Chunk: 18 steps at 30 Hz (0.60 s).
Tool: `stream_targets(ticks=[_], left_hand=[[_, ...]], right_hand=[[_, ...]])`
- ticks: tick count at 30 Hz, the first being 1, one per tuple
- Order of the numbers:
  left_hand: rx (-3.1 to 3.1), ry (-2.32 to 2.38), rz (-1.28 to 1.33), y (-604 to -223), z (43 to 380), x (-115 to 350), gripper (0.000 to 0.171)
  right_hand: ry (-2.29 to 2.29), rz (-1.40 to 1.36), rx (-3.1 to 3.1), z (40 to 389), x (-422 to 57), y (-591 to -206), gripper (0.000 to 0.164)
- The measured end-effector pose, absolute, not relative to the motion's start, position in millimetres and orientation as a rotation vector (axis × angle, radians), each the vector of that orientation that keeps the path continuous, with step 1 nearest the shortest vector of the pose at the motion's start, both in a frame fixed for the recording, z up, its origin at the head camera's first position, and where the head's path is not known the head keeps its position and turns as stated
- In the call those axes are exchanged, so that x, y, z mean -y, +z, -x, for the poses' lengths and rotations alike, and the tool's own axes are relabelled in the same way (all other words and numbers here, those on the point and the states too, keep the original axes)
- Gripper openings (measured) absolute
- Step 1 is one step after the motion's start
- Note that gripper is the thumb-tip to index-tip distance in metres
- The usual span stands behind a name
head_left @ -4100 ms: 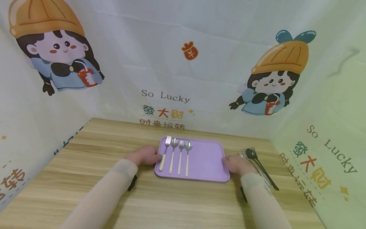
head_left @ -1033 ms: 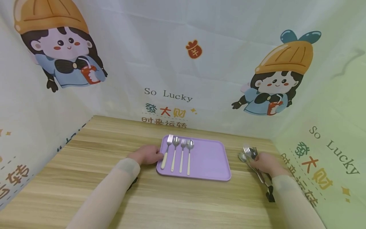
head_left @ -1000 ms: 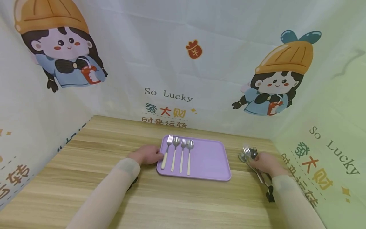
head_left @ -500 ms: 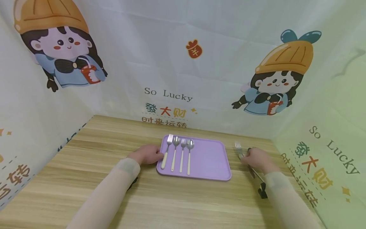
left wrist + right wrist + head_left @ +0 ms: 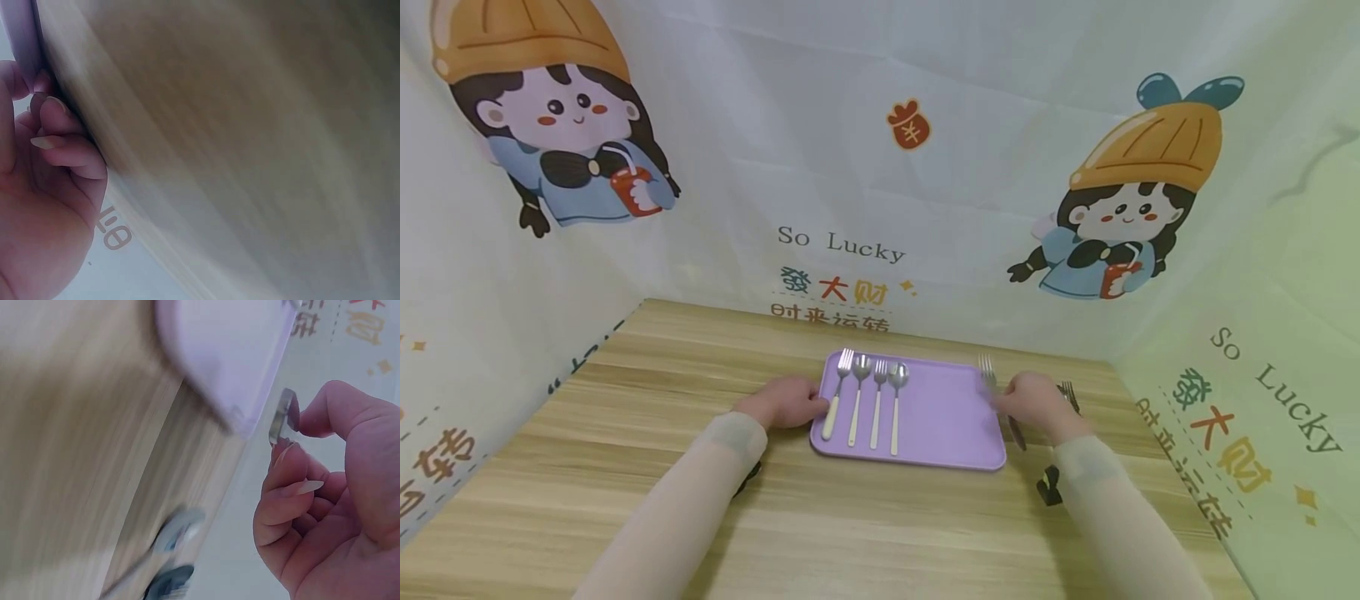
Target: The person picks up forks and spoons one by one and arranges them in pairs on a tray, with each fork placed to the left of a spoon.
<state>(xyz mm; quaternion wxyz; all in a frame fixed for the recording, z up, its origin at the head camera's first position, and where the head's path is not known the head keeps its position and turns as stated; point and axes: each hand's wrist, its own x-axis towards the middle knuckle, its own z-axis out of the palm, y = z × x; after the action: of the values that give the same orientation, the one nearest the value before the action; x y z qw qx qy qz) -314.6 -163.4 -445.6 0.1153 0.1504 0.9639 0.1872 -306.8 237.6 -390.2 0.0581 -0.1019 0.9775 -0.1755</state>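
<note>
A purple tray [image 5: 951, 429] lies on the wooden table. Two forks and two spoons with cream handles stand side by side on its left half, the nearest to the edge being a fork [image 5: 832, 417]. My left hand [image 5: 786, 402] grips the tray's left rim, its fingers curled at the edge in the left wrist view. At the tray's right edge, my right hand [image 5: 1036, 402] pinches a silver fork [image 5: 987, 368] between thumb and fingers, tines pointing away. The right wrist view shows the fork's metal handle [image 5: 282, 419] edge-on beside the tray's corner.
Right of the tray, partly behind the right hand, lies a dark fork [image 5: 1069, 393]. A silver spoon [image 5: 181, 528] and a dark spoon [image 5: 167, 581] show in the right wrist view. Printed cloth walls [image 5: 962, 208] border the table at the back and sides.
My right hand left the tray's right rim, took a silver fork from the pile on the right and has carried it left to the tray's edge. The left hand stays at the rim.
</note>
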Motion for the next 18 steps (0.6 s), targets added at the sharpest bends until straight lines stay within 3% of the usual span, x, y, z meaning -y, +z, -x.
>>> stream_targets(ticks=[8,18], left_hand=[[-2.832,0.536,-0.449,-443.9,313.7,163.5,0.031],[-2.82,0.543,-0.427,-441.3,312.0,162.2,0.03]], right_hand=[[-0.535,0.297,-2.968,310.7,-205.0,-398.0,0.023],[-0.497,0.274,-2.99,308.6,-168.7,-405.9,0.026]])
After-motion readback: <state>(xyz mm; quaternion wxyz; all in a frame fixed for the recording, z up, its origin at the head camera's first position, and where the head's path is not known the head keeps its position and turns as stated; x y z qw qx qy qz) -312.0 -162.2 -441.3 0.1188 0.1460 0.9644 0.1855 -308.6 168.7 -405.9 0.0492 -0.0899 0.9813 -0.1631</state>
